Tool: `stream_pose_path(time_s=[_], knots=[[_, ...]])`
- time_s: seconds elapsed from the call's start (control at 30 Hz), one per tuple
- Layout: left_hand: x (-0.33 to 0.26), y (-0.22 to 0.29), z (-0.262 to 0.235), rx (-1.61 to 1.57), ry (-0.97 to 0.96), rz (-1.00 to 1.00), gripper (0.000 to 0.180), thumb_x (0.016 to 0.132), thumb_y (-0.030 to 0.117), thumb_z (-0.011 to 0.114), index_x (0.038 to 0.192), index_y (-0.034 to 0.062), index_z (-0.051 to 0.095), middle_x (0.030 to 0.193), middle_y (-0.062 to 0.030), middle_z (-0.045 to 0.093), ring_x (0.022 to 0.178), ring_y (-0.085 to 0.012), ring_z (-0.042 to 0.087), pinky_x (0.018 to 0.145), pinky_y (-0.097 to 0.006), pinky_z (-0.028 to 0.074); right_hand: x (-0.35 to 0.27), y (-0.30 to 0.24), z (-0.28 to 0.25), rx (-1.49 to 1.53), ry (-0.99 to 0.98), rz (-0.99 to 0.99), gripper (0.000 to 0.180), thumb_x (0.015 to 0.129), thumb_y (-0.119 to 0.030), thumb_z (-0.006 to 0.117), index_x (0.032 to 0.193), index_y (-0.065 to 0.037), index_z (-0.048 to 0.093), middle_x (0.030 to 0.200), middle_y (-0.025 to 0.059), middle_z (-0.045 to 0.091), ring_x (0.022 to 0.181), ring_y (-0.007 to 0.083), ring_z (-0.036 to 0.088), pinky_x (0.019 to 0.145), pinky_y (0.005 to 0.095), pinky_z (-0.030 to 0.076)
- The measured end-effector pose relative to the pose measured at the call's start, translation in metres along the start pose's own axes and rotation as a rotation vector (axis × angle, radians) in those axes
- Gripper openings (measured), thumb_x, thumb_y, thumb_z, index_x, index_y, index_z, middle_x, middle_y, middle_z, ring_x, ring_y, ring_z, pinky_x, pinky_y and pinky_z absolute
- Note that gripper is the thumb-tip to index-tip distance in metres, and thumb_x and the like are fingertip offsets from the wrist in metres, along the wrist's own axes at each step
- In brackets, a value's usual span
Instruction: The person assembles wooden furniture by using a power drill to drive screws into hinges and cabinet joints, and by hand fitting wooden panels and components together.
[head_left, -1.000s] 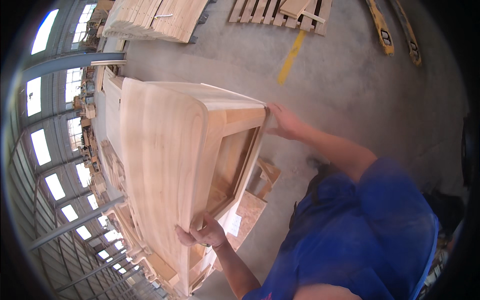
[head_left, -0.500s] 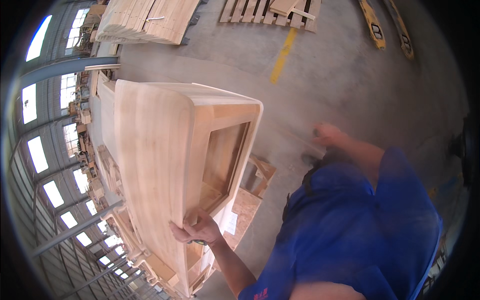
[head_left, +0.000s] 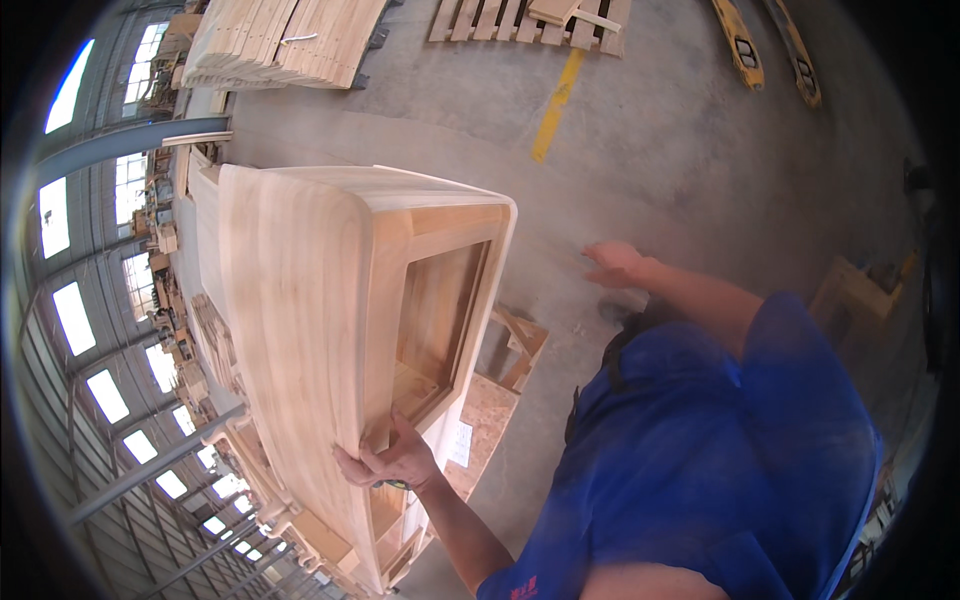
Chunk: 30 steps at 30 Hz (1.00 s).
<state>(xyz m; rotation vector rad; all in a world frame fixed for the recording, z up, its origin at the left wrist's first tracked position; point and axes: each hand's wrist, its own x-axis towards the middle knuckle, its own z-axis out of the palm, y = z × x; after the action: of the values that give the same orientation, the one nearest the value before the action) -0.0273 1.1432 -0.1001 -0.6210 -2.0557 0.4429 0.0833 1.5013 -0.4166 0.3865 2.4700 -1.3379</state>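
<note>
A pale wooden cabinet (head_left: 290, 300) with rounded edges and a framed recess (head_left: 432, 320) in its side stands at the left of me. My left hand (head_left: 400, 460) grips its edge near the recess, the thumb raised apart from the fingers, which lie over the smooth top face. A small dark thing with a green tint (head_left: 396, 484) shows under that palm; its kind is hidden. Out over the floor, away from the cabinet, my right hand (head_left: 617, 264) is stretched forward, slightly blurred, with its fingers apart and nothing clear between them.
Below the cabinet is a brown board (head_left: 488, 415) with a white paper sheet (head_left: 461, 444). Stacked planks (head_left: 280, 40) stand at the far left, a slatted pallet (head_left: 490, 20) beyond. Yellow forks (head_left: 740, 50) lie far right; a wooden piece (head_left: 855, 285) is nearer right.
My right hand has swung left toward the cabinet, and its fingers show more clearly. The left hand keeps its place on the cabinet edge. The view has shifted slightly.
</note>
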Motion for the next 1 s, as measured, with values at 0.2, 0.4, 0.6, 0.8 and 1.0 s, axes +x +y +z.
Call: stream_pose_path(time_s=[0.2,0.4,0.6,0.8,1.0], knots=[[0.0,0.003,-0.003,-0.077,-0.035,-0.015,0.083,0.078,0.039,0.086,0.129,0.0053,0.03,0.14,-0.0233,0.032,0.126,-0.0402,0.037,0.1,-0.053,0.039,0.028,-0.023,-0.018,0.359,0.18,0.029,0.04,0.09,-0.032,0.062,0.115,-0.001,0.064,0.104,0.0175,0.069,0.096,0.0332,0.065,0.084,0.0403,0.051],[-0.037,0.079,-0.002,-0.601,-0.213,-0.067,0.077,0.077,0.024,0.086,0.131,-0.0015,0.037,0.132,-0.0209,0.036,0.124,-0.0385,0.038,0.107,-0.052,0.034,0.094,-0.063,-0.065,1.18,0.405,0.131,0.024,0.094,-0.029,0.056,0.091,-0.006,0.062,0.076,0.002,0.059,0.064,0.0145,0.052,0.058,0.0286,0.043],[0.036,0.193,0.085,-1.177,-0.565,-0.371,0.076,0.08,0.013,0.083,0.138,-0.0057,0.038,0.137,-0.0225,0.045,0.126,-0.0341,0.047,0.108,-0.045,0.038,0.164,-0.091,-0.128,1.958,0.314,0.129,0.03,0.097,-0.027,0.048,0.071,-0.016,0.041,0.061,-0.0037,0.04,0.051,0.0106,0.032,0.044,0.0271,0.024],[0.064,0.245,0.154,-1.327,-0.938,-0.484,0.052,0.089,0.022,0.075,0.13,-0.0057,0.057,0.13,-0.022,0.06,0.122,-0.0314,0.056,0.107,-0.044,0.04,0.217,-0.126,-0.104,2.06,0.207,0.19,0.034,0.096,-0.025,0.047,0.066,-0.02,0.033,0.057,-0.0061,0.028,0.047,0.0102,0.023,0.041,0.0281,0.014],[0.053,0.259,0.173,-1.243,-1.101,-0.368,0.048,0.096,0.032,0.065,0.13,-0.0014,0.06,0.13,-0.0183,0.063,0.122,-0.0319,0.057,0.106,-0.042,0.041,0.227,-0.114,-0.087,2.047,0.021,0.08,0.033,0.094,-0.022,0.043,0.063,-0.02,0.033,0.054,-0.0051,0.031,0.044,0.0105,0.026,0.039,0.0277,0.016]])
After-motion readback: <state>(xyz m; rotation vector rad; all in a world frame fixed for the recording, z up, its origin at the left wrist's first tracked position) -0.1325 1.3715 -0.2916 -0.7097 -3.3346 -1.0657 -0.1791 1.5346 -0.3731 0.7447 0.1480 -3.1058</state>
